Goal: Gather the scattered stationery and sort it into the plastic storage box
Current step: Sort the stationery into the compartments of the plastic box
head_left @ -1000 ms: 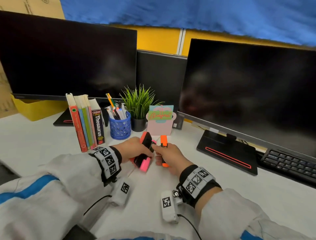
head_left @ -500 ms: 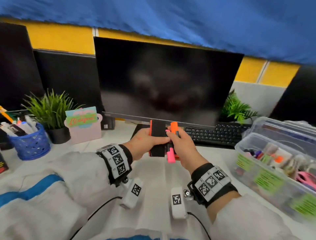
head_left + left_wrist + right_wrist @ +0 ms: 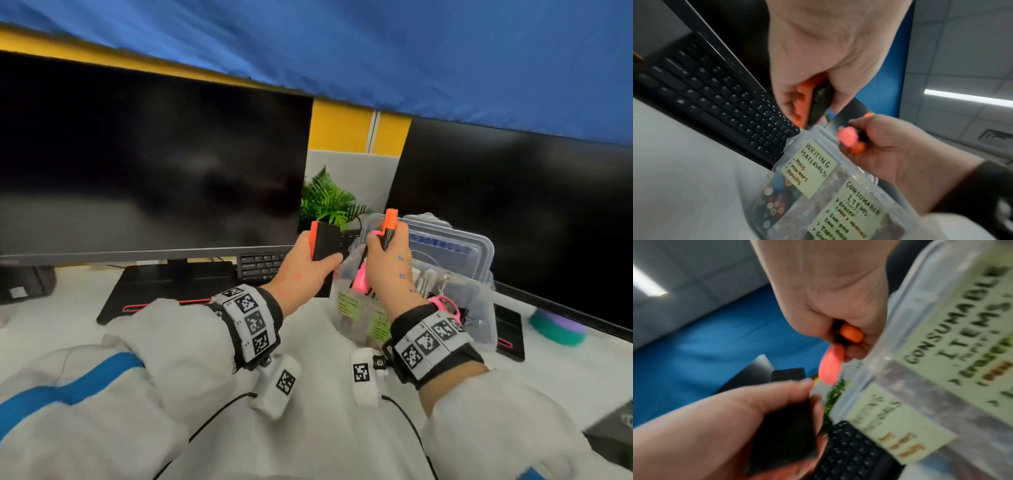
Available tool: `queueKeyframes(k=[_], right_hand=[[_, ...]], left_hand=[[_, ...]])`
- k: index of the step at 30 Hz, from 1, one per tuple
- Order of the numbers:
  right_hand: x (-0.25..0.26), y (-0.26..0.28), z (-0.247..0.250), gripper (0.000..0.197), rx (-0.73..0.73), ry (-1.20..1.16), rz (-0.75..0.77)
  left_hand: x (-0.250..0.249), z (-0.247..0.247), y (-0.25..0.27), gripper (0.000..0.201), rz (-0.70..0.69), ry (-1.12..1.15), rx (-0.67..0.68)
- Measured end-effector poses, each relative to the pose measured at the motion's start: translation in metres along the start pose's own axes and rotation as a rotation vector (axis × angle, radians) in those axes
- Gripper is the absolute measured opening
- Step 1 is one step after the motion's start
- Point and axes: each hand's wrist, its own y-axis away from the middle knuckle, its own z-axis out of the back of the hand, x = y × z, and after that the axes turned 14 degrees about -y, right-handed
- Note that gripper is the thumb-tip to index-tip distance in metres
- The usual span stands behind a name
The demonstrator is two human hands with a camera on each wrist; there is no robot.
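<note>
The left hand [image 3: 310, 263] grips a black and orange block [image 3: 323, 245]. The right hand [image 3: 388, 263] holds two markers [image 3: 388, 228] over the clear box [image 3: 479, 298] on the surface [image 3: 315, 346]. Things inside look blurry.

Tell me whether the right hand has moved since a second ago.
Yes. The right hand, gripping two highlighters, has gone rightward to the plastic storage box.

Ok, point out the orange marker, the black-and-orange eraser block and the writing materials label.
orange marker [image 3: 390, 219], head view, on its orange cap.
black-and-orange eraser block [image 3: 325, 244], head view, on its black face.
writing materials label [image 3: 813, 167], left wrist view, middle of the green note.
</note>
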Motion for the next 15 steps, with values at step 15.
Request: queueKeyframes(k=[15], right_hand=[[-0.021, -0.022, -0.011, 0.047, 0.445, 0.86, -0.225]], left_hand=[[0.035, -0.031, -0.041, 0.073, 0.165, -0.175, 0.052]])
